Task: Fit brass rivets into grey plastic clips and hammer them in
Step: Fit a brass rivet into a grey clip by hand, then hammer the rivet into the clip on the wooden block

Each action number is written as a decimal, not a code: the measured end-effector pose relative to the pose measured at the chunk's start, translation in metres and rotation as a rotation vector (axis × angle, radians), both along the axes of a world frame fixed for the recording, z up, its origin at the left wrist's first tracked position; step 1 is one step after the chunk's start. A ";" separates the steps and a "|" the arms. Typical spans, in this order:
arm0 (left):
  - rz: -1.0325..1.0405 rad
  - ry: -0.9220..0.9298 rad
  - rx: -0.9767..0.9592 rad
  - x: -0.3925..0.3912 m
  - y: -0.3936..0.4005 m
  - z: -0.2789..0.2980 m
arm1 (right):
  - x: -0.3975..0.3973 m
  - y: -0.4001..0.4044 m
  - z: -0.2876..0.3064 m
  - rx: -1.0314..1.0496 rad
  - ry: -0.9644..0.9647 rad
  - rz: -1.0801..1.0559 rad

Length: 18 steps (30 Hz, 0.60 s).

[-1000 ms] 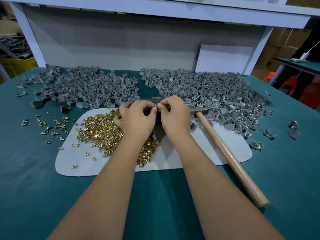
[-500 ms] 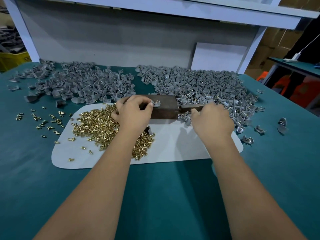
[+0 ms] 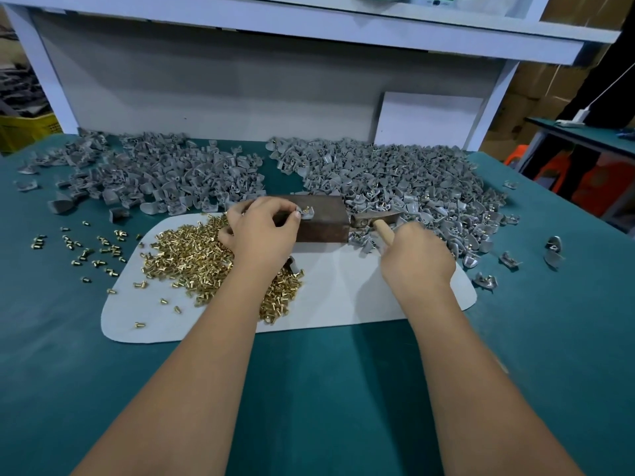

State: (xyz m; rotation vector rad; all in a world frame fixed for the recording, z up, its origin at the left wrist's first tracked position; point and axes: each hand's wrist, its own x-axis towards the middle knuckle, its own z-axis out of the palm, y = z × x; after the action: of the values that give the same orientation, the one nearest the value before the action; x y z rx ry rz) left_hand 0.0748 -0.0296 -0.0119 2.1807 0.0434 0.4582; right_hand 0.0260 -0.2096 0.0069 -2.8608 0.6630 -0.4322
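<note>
There was a single view, from a camera worn on the person's head. It looked forward and steeply down over both forearms onto the green desk (image 3: 515, 389), close enough that the arms entered from the bottom edge and filled much of the lower half. The left hand (image 3: 263, 231) and right hand (image 3: 417, 257) sat near the middle of the frame. The wide lens bent the white shelf (image 3: 309, 29) along the top, and the desk's far corners curved away at both sides.

left hand (image 3: 263, 231) pinches clip (image 3: 305, 213) on block (image 3: 319, 219) | right hand (image 3: 417, 255) grips hammer (image 3: 376, 221)
</note>
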 end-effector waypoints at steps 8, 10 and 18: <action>-0.012 0.006 0.008 0.002 0.000 -0.001 | -0.007 0.004 0.016 -0.080 -0.142 0.003; -0.010 -0.005 0.032 0.003 0.000 -0.001 | -0.008 0.007 0.018 -0.128 -0.290 0.051; 0.036 -0.055 0.040 0.005 -0.004 -0.004 | -0.018 0.037 0.017 -0.344 -0.439 0.243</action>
State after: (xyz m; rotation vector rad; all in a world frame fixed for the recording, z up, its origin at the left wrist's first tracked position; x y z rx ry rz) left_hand 0.0802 -0.0331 -0.0158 2.2085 0.0436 0.5434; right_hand 0.0081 -0.1722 0.0235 -2.9370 0.1720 -1.1833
